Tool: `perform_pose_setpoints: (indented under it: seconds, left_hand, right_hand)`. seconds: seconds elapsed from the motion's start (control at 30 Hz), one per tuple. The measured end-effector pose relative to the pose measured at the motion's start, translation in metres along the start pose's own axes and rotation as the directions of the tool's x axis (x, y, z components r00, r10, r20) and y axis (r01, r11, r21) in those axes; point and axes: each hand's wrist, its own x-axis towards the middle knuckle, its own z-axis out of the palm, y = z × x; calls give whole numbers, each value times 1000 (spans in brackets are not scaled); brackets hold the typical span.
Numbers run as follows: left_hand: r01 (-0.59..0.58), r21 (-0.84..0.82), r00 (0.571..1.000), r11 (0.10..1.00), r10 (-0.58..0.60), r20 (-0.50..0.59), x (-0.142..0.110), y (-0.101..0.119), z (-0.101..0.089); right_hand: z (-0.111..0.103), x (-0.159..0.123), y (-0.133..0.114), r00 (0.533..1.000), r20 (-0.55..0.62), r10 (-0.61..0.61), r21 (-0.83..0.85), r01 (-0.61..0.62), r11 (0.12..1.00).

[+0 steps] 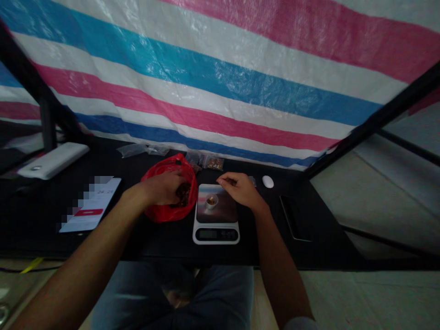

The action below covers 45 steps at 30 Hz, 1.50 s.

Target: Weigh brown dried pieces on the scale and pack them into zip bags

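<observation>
Far left, we've a white power bank [53, 160], flat, rounded-edged, lying on the black counter [161, 250]. Next to it a tablet [91, 205], screen lit, part of it pixelated, red bar on it. Our left arm comes in low from the lower left, bare, wrist bent, left hand [161, 189] dropped into the mouth of a red plastic bag [153, 201], thin & crinkly, slumped open on the counter. Fingers curl down, pressed together over dark lumpy pieces [183, 195] inside the bag; can't tell if they're gripping any.

Behind the bag, clear plastic bags [135, 150] lie crumpled & small clear packets of brown bits [213, 163] sit near the tarp's foot. Just right of the bag is a digital kitchen scale [216, 233], white rim, glossy printed platform, unlit display. A small white cup [211, 201] stands upright on the platform w/ brown pieces in it.

Our right hand [240, 189] hovers over the scale's back right corner, wrist angled, thumb & forefinger pinched together; what's btwn them is too small to tell. Further right, a white oval mouse [267, 182], then a black phone [294, 218] flat on the counter. A striped woven tarp [220, 78] in pink, blue & white hangs behind it all.
</observation>
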Motion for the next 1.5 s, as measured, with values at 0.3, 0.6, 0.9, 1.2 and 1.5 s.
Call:
perform_pose_setpoints:
  seconds: [0.3,0.6,0.9,1.2,1.5]
  left_hand:
    - [11,-4,995,1000,-10,97,7,-1,14]
    - [-58,-53,992,997,63,114,10,-13,7]
    - [-247,-104,969,963,243,-53,11,35,-26]
    - [-357,-123,931,926,364,38,25,77,-17]
    - [-279,-135,951,951,294,100,24,81,-18]
  right_hand:
    - [3,1,1,1000,10,9,-27,-8,1000]
    - [3,1,2,1000,20,9,-47,-8,999]
    - [3,2,6,1000,11,18,-34,-17,999]
    - [1,2,6,999,17,47,-29,-46,999]
    - [-10,-2,-2,995,67,77,-10,-76,997]
